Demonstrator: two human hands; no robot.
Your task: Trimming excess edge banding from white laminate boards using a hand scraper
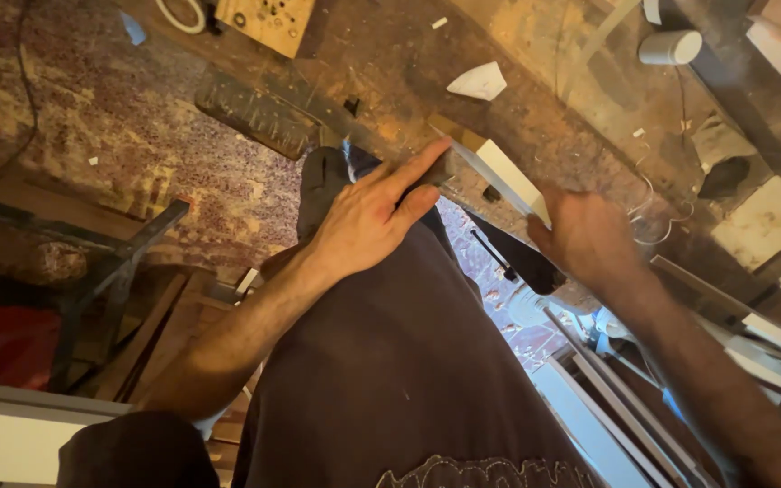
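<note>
My left hand (368, 217) rests at the near edge of a dusty wooden workbench (409, 63), its index finger stretched out along a thin white-faced board (499, 172) that lies on that edge. Its other fingers are loosely curled and hold nothing. My right hand (585, 237) is blurred and sits just below the board's right end, fingers bent; whether it touches the board is unclear. My dark shirt fills the bottom centre.
On the bench lie a white triangular offcut (479, 81), a white cylinder (671, 47), a perforated wooden block (268, 20) and pale square tiles (766, 221). Several white strips (616, 398) lean at lower right. A dark metal frame (92, 271) stands at left over speckled floor.
</note>
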